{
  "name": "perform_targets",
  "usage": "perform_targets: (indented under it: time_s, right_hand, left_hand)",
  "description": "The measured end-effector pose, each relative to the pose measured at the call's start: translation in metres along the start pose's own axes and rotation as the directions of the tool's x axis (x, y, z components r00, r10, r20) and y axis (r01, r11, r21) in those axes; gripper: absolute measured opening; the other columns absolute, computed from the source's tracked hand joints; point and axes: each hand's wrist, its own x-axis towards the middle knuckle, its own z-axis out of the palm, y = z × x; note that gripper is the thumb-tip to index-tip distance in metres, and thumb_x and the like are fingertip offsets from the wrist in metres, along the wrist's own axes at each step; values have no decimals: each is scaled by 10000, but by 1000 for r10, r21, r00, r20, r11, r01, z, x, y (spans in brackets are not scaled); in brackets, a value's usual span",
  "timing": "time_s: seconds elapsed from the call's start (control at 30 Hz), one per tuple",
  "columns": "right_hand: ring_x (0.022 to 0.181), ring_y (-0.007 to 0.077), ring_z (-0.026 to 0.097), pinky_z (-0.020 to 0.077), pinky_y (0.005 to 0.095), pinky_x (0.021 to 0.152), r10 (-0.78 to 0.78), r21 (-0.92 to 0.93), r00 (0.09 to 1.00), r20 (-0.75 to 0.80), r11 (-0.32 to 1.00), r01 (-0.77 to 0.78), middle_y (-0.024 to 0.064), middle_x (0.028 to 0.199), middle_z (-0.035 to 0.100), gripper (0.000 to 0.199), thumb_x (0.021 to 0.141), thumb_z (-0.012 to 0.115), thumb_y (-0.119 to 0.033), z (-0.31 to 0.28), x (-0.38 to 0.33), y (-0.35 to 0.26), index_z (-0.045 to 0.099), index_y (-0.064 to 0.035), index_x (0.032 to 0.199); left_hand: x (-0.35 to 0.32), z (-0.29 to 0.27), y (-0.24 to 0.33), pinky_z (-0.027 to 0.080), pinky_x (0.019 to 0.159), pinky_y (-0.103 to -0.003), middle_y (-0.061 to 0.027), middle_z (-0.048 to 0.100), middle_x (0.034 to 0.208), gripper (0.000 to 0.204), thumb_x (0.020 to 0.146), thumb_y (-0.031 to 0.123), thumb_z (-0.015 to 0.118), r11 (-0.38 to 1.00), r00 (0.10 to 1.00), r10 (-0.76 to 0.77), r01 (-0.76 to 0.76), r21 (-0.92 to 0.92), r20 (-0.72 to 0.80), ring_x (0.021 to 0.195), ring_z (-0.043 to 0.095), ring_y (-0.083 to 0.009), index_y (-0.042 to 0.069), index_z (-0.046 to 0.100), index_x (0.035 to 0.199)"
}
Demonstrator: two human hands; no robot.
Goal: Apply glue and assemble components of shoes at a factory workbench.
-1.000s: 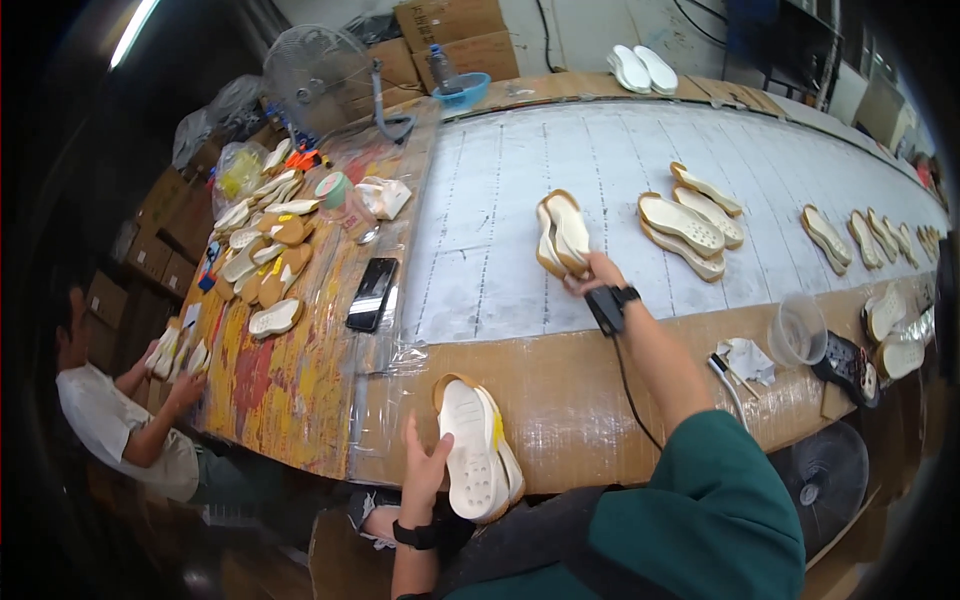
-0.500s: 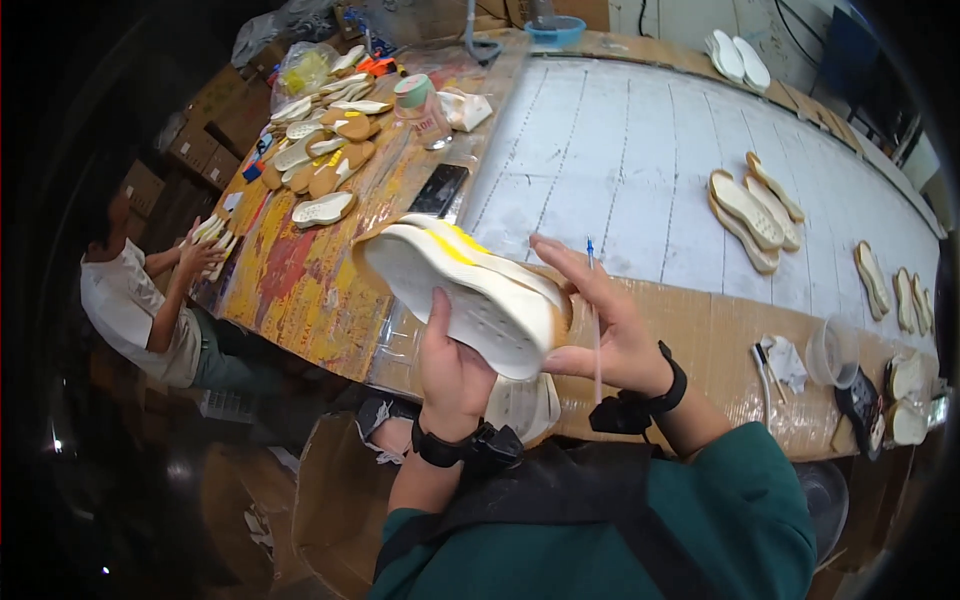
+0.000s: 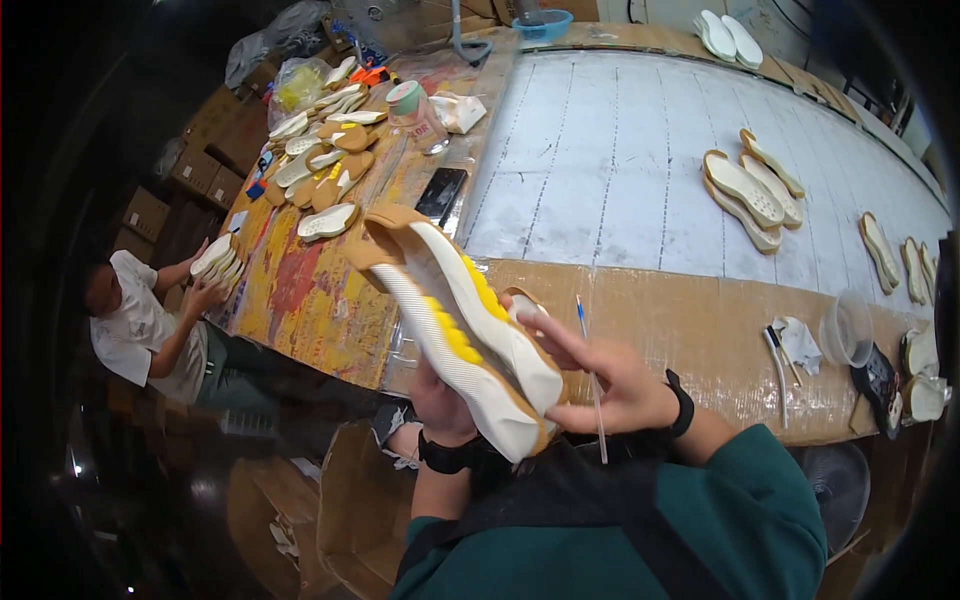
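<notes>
My left hand [image 3: 440, 405] grips a pair of shoe soles from below and behind, with most of its fingers hidden. White textured sidewalls, yellow patches and tan outsoles mark the near sole [image 3: 432, 340] and the far sole [image 3: 462, 270], which stand tilted on edge side by side. At their lower right end my right hand [image 3: 625, 385] pinches the soles between thumb and fingers. A thin clear pen refill [image 3: 597, 400] with a blue tip is also tucked in that hand, pointing up. Behind its fingertips shows the rounded end of another white-and-tan sole [image 3: 525, 303].
Several soles [image 3: 340, 165] lie piled on the stained table [image 3: 310, 300], near a phone [image 3: 441, 192] and a jar [image 3: 415, 115]. More soles [image 3: 745, 190] rest on the lined white surface. Right: pens [image 3: 778, 360], a plastic tub [image 3: 846, 328]. At left a co-worker [image 3: 150, 330] holds stacked soles.
The pair of soles has been turned, from the perforated inner face showing to the sidewalls and tan edges showing. The co-worker has raised a stack of soles. My view has shifted slightly.
</notes>
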Motion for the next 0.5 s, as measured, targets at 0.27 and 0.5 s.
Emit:
perform_targets:
  time_s: [0.27,0.5]
  right_hand:
    - [911,155,558,446,270,792,103,-34,987,-127,993,-109,120,1121,525,561,775,600,-151,-23,22,-36,348,-12,1257]
    - [940,148,538,434,271,812,262,-33,962,-77,964,-266,118,1124,515,524,801,574,-138,-26,21,-32,346,-9,1255]
  left_hand:
    - [-35,-11,-5,322,949,-387,-115,428,1214,518,847,284,470,951,961,-262,273,147,-90,1110,428,-257,38,283,1263]
    - [-29,12,-2,372,905,-346,-118,460,1175,468,875,291,411,883,919,-311,374,285,-243,1065,469,-231,25,306,1246]
